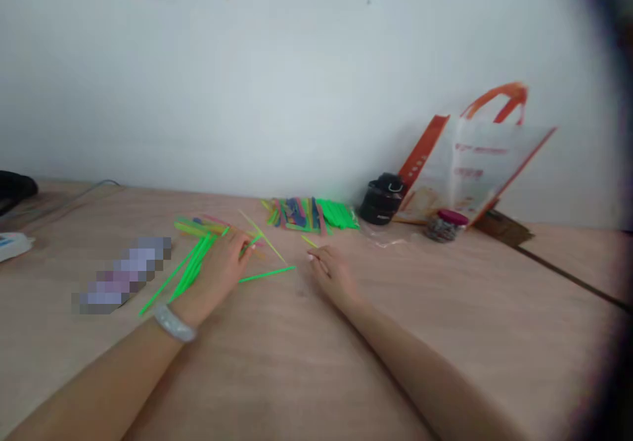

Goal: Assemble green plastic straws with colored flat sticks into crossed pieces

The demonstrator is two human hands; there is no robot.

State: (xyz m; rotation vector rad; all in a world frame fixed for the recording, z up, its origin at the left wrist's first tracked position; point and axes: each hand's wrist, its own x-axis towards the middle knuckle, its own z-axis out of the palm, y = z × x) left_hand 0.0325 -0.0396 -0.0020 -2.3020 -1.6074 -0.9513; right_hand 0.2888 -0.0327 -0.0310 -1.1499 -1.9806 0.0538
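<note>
My left hand (225,260), with a pale band on its wrist, is closed in a pinch on a short stretch of green straw (251,244). Under and beside it lie several more green straws (190,271), loosely bunched. A single green straw (270,274) and a thin yellow straw (267,240) rest on the table between my hands. My right hand (335,275) is closed, thumb and fingertips together, low over the table. The end of a yellow straw (309,241) shows just beyond its fingers; whether they grip anything is too blurred to tell.
Packs of mixed-colour straws (297,213) and green straws (339,214) lie near the wall. At right stand a black container (382,198), a jar with a magenta lid (446,225) and a carrier bag (482,164). A blurred-out object (123,275) and a white device (14,246) lie left.
</note>
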